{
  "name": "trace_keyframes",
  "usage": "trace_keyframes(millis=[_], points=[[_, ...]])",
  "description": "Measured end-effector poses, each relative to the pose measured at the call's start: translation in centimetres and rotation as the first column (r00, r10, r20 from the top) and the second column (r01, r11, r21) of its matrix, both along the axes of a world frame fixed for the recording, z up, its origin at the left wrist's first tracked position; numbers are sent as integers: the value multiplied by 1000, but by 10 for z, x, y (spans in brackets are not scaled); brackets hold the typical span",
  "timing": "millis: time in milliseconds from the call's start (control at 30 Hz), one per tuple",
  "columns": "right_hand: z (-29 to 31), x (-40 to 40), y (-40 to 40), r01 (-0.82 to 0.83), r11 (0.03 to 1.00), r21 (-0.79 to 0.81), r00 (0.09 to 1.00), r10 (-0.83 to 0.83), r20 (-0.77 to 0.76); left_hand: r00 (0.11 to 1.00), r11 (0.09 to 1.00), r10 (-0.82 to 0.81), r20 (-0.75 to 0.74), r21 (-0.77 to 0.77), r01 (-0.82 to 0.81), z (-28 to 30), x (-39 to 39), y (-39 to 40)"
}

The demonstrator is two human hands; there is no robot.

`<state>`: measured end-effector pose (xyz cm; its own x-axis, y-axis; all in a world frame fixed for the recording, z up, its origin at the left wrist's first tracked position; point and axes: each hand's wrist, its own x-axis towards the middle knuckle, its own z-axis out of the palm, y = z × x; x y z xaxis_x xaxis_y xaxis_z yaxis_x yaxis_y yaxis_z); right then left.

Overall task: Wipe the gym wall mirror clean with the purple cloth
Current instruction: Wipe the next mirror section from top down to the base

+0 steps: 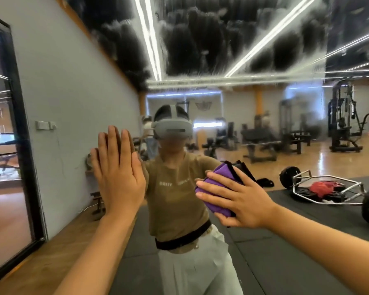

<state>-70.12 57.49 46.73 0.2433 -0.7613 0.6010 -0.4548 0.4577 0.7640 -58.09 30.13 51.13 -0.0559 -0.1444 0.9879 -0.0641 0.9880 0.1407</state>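
The wall mirror [254,60] fills most of the view, and its upper part is streaked with pale smears. My right hand [241,201] presses a folded purple cloth [216,189] with a black edge flat against the glass at chest height, right of centre. My left hand [117,171] is flat on the mirror to the left, fingers straight and together, holding nothing. Between my hands the glass reflects a person in a tan shirt and white trousers wearing a grey headset.
A black-framed glass door [11,145] stands at the far left beside a grey wall [73,103]. Reflected in the mirror are black floor mats, a hex barbell [328,188] with plates at the right, and weight machines [343,120] behind.
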Motion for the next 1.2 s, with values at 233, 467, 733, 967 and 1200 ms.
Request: trace_keyframes(millis=[233,467,733,967,1200], points=[[126,-9,7,11,873,-487,991,54,119,995,991,30,93,124,-42,-1,-9,42],[62,-6,-6,-8,816,-577,989,91,115,991,990,85,105,103,-96,-3,-26,62],[0,-24,35,-36,985,-169,999,34,-11,995,981,57,81,180,-70,-5,-30,112],[101,-44,75,-18,978,-207,1000,20,9,975,963,113,192,220,-155,-17,-49,126],[72,-35,49,-45,812,-582,983,138,117,967,952,219,128,190,-241,-20,-58,121]])
